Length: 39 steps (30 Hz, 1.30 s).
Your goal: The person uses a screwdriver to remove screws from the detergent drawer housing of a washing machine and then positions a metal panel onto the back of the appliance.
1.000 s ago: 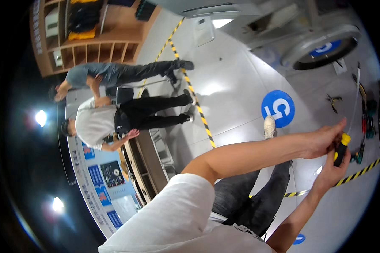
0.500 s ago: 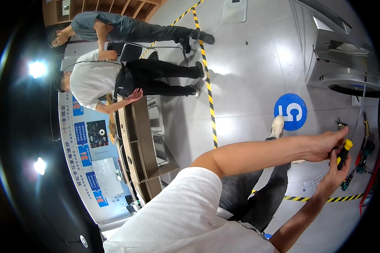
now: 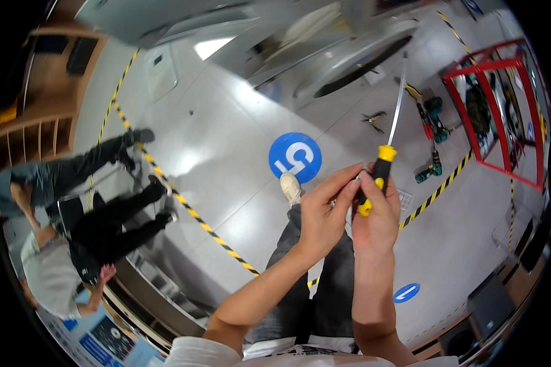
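My right hand (image 3: pixel 376 223) is wrapped round the black and yellow handle of a long screwdriver (image 3: pixel 382 162). Its shaft points up and away from me. Close beside it, my left hand (image 3: pixel 324 214) has thumb and fingers pinched together, almost touching the right fingertips. Something small and dark shows between the fingertips of both hands, too small to name. Both hands are in front of my body, above my legs and the floor.
A grey appliance with a round opening (image 3: pixel 364 64) stands ahead. Pliers (image 3: pixel 373 121), a green drill (image 3: pixel 433 110) and a second green tool (image 3: pixel 430 169) lie on the floor. A red-framed rack (image 3: pixel 499 113) stands right. Two people (image 3: pixel 49 263) are at left, beyond striped floor tape (image 3: pixel 193 211).
The view has swung round, so my hands now sit near the middle instead of at the right edge. The screwdriver stays in my right hand, and my hands remain close together.
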Motion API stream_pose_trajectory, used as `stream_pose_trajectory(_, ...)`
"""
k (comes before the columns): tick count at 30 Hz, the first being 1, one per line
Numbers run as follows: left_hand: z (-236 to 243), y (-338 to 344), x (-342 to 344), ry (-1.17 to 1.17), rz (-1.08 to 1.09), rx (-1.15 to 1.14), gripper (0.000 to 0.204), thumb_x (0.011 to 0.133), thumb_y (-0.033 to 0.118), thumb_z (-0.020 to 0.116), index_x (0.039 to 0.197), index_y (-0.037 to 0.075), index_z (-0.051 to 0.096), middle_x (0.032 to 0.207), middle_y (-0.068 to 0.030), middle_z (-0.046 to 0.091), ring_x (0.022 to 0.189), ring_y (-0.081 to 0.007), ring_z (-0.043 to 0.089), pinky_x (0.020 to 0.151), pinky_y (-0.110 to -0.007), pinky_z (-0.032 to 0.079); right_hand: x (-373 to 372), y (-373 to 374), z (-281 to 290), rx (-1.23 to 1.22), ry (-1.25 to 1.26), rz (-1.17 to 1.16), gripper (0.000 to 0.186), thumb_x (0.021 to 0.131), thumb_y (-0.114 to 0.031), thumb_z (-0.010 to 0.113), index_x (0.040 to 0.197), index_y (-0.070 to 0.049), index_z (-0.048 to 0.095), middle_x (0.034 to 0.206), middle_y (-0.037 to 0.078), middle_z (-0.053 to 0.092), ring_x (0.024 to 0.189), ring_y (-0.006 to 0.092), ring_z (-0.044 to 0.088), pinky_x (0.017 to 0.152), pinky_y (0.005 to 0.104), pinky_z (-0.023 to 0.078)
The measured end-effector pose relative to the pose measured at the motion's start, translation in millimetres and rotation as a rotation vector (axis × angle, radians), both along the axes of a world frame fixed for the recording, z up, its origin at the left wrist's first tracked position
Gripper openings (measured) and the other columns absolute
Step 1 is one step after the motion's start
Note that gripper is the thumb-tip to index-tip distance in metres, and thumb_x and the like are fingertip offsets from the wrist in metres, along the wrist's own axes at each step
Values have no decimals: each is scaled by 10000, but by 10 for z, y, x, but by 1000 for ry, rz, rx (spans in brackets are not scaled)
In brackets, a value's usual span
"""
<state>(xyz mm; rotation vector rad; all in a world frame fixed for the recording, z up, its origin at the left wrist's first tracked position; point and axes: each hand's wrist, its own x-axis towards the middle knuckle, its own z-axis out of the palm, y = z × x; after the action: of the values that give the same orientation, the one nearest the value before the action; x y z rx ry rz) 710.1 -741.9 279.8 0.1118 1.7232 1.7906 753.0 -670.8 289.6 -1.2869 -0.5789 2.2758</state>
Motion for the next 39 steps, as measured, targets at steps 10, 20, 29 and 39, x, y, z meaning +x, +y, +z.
stream_pose_trajectory(10, -84, 604, -87, 733, -255, -121, 99, 821, -15, 628, 917, -24, 649, 895, -126, 645, 801, -223, 617, 724, -278, 484, 315, 544, -193, -171, 91, -61, 239, 858, -134, 645, 1080, -82, 574, 953, 1, 591, 831, 107, 577, 700, 245, 464)
stream_pose_trajectory(20, -447, 1384, -730, -590, 119, 295, 177, 941, 180, 513, 969, 23, 590, 1051, -107, 633, 989, -224, 605, 915, -368, 480, 803, 879, -549, 601, -193, 340, 259, 856, -162, 601, 988, 59, 571, 752, 70, 517, 636, 132, 467, 573, 241, 354)
stream_pose_trajectory(29, -646, 1380, -1027, -806, 182, 581, 130, 914, 130, 542, 916, 30, 626, 943, -72, 648, 915, -186, 617, 854, -322, 515, 666, 726, -983, 701, -245, 379, 319, 835, -233, 600, 952, 62, 572, 751, 119, 487, 657, 239, 471, 599, 315, 365)
stream_pose_trajectory(39, -414, 1224, -1431, -843, 164, 690, 129, 910, 86, 540, 915, -7, 629, 865, -81, 650, 773, -173, 635, 753, -283, 546, 297, 599, -929, 811, -107, 416, 313, 806, -191, 632, 977, 69, 591, 784, 139, 557, 676, 242, 524, 600, 304, 419)
